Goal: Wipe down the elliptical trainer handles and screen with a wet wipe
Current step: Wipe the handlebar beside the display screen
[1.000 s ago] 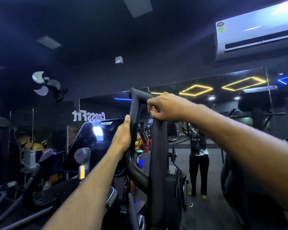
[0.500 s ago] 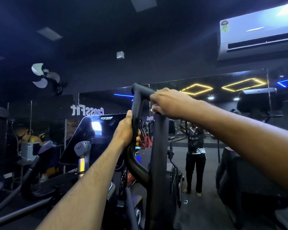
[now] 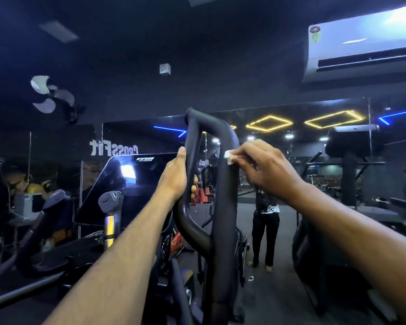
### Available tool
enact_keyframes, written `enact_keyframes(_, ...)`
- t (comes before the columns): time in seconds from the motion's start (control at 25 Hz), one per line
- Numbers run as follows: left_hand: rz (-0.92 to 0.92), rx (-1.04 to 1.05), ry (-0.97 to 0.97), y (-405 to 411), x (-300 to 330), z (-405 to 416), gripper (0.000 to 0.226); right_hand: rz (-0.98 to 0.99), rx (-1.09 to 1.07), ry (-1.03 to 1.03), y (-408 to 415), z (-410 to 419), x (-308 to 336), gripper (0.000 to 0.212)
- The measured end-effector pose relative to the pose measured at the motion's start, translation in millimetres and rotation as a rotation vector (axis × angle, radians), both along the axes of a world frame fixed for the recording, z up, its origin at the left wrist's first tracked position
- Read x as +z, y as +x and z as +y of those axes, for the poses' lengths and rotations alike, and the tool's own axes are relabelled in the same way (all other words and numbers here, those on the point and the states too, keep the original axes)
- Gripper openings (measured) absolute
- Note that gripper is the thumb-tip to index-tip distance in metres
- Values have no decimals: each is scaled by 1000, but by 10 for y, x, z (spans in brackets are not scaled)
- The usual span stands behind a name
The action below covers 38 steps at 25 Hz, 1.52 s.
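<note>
A black looped elliptical handle rises in front of me at centre. My left hand grips its left, curved bar, fingers wrapped around it. My right hand pinches a small crumpled white wet wipe and presses it against the right upright bar near the top. The dark glossy screen of the trainer leans to the left of the handle, with a bright reflection on it. A shorter fixed handle with a yellow strip stands below the screen.
A wall mirror ahead reflects a standing person, yellow ceiling lights and other gym machines. An air conditioner hangs at the upper right and a wall fan at the upper left. Another machine stands at right.
My right hand has come off the top bend of the handle and dropped to the right bar, the white wipe now showing at its fingertips. My left hand keeps its grip.
</note>
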<state>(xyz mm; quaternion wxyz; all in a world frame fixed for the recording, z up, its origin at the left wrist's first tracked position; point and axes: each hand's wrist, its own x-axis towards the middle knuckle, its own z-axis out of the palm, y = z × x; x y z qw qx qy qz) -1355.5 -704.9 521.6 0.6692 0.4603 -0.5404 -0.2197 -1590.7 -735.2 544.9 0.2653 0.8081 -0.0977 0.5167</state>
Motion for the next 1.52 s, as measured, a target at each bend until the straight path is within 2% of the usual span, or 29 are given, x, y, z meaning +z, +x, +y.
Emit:
enact_keyframes(0.12, 8, -6, -5, -8, 11, 8, 76, -193, 54, 155, 29, -3, 109, 10)
enact_keyframes(0.32, -3, -3, 3, -4, -8, 29, 76, -83, 49, 91, -36, 13, -140, 6)
enact_keyframes(0.44, -2, 4, -2, -14, 2, 43, 76, -192, 102, 243, -22, 34, -60, 2)
enact_keyframes(0.52, -8, 5, 4, -5, 2, 48, 76, -208, 113, 225, 139, 140, -126, 3)
enact_keyframes(0.64, -17, 18, 6, -27, -6, 73, 77, -60, 57, 57, 38, 115, -266, 4)
enact_keyframes(0.8, 2, 36, 13, -30, 16, 90, 72, 8, -47, 93, 151, 241, 86, 6)
enact_keyframes(0.96, 45, 20, 4, -116, 14, 131, 66, 360, -251, 81, 78, 425, 348, 11)
enact_keyframes(1.08, 70, -12, -38, -117, 29, 164, 59, 339, -295, 76, 155, 489, 581, 12)
enact_keyframes(1.28, 28, -6, -24, -71, -6, 130, 55, 607, -505, 30, 288, 550, 705, 7)
enact_keyframes(1.4, 34, -33, -43, -15, -8, 51, 58, 563, -680, 25, 420, 590, 906, 9)
enact_keyframes(1.52, 15, -40, -49, -1, -18, -12, 58, 651, -836, -69, 626, 552, 696, 9)
